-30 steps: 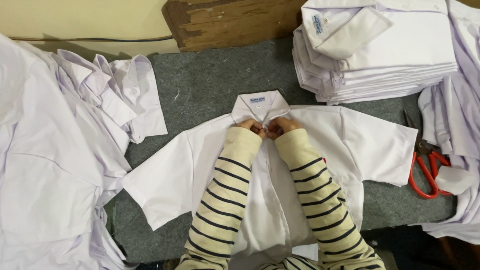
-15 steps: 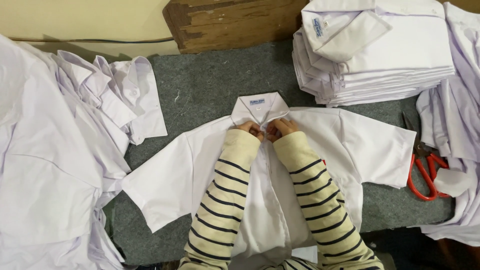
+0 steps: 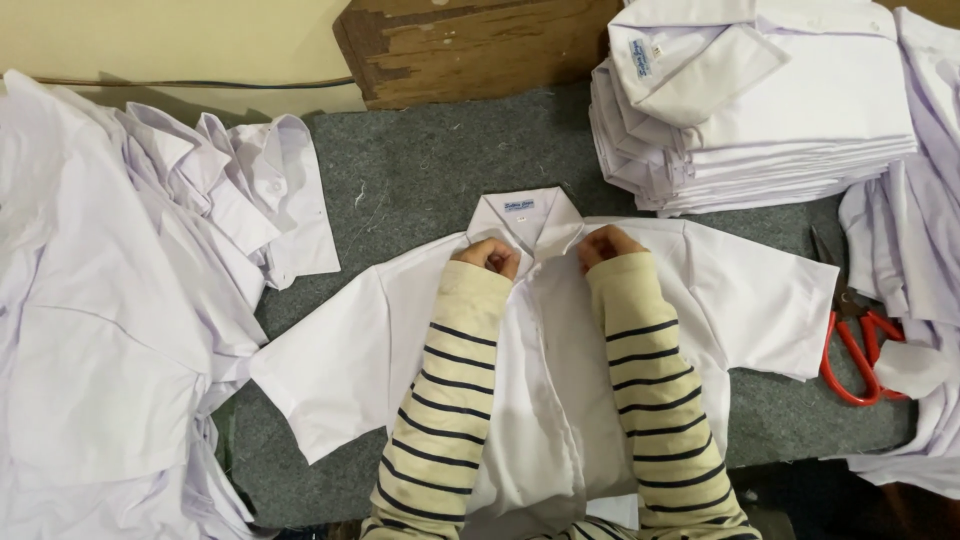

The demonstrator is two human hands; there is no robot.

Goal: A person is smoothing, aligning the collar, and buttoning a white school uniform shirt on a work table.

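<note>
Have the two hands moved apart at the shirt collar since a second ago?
Yes. The left hand and right hand have spread sideways, each to its own side of the collar, which stayed put.

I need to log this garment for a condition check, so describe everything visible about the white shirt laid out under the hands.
The white shirt lies flat, front up, on the grey felt-like surface, collar pointing away from the person. It looks like thin woven cloth, short-sleeved, both sleeves spread sideways. A small blue label shows inside the collar. The front placket is parted near the top. The left hand and right hand grip the fabric on either side just below the collar; striped sleeves rest across its body. The hem runs out of view.
</note>
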